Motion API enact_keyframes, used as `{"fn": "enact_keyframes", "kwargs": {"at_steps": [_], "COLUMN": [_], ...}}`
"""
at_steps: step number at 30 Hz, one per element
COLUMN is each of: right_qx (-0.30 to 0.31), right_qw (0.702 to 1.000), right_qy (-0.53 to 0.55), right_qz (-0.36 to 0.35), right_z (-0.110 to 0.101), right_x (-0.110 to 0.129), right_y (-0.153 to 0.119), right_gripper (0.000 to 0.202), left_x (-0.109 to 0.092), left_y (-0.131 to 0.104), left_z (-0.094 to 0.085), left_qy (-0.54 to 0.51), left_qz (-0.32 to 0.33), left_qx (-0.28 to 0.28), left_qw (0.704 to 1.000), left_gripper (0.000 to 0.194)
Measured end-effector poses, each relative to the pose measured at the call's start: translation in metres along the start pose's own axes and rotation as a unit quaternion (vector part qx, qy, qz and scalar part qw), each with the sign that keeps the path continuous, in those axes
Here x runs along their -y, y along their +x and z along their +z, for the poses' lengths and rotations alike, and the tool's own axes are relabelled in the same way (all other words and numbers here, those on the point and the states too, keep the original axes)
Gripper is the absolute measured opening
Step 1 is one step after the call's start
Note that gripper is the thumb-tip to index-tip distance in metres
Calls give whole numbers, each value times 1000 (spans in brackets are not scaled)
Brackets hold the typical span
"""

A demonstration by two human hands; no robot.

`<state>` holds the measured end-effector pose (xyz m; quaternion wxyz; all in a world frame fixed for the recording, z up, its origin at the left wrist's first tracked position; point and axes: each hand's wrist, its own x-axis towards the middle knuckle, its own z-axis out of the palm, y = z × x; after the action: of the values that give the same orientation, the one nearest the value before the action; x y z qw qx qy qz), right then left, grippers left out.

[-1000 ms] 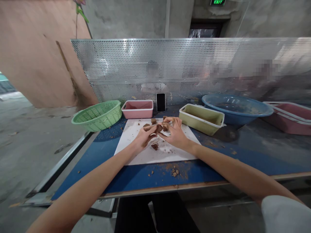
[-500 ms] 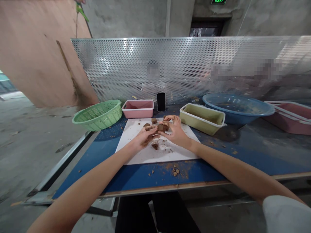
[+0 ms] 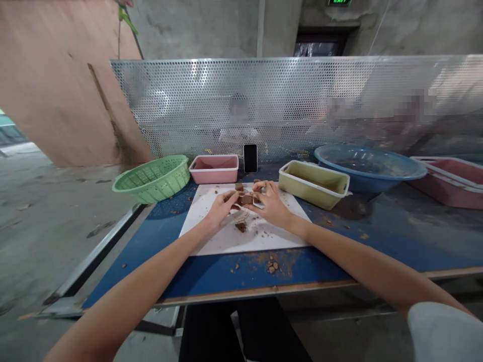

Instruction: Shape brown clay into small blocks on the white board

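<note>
In the head view, holding a brown lump [image 3: 247,199] between both hands, just above or on the white board [image 3: 222,244]; cannot tell which. With left hand [image 3: 221,208], closed narrowly on the left side of the lump; with right hand [image 3: 275,208], pinching the right side, thumb nearer to the body. Cannot tell if one piece or two. Judged as middle of handling by fingers; calls for even, gentle pressure, because probably easy to crumble. From the lump, at 11 o'clock, close by, a brown block [image 3: 239,187]; at 6 o'clock, a dark piece [image 3: 240,228]. At 10, beyond the board edge, a pink tray [image 3: 214,176]; toward 2 or 3, a green tub [image 3: 309,195], near the right hand, so narrower there. More room toward 6, until the table edge [image 3: 279,290].
</note>
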<state>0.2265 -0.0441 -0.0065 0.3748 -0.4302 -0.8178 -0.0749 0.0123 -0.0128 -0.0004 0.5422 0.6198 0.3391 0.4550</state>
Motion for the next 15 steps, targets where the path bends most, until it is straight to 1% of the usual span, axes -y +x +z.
{"fn": "enact_keyframes", "kwargs": {"at_steps": [2,4,5,7,9,11,13,15], "right_qx": [30,82,111,156,172,164,152,143], "right_qw": [1000,997,994,987,985,986,988,989], "right_qy": [-6,-15,-20,-26,-26,-23,-24,-29], "right_qz": [-1,-2,-3,2,9,9,0,-11], "right_z": [8,16,20,24,22,15,7,0], "right_x": [3,6,7,7,5,2,0,-1], "right_y": [1,3,4,5,5,4,2,0], "right_gripper": [44,41,40,40,45,49,42,31], "left_x": [1,2,3,3,3,1,-1,-3], "left_y": [3,6,7,8,8,7,6,4], "left_z": [-5,-10,-11,-14,-16,-19,-21,-23], "left_qy": [84,127,136,157,207,279,340,373], "left_qz": [48,79,88,95,96,104,115,119], "left_qx": [-61,-110,-124,-136,-120,-74,-11,40], "left_qw": [993,983,979,974,966,952,933,919], "left_gripper": [45,37,33,28,26,27,28,30]}}
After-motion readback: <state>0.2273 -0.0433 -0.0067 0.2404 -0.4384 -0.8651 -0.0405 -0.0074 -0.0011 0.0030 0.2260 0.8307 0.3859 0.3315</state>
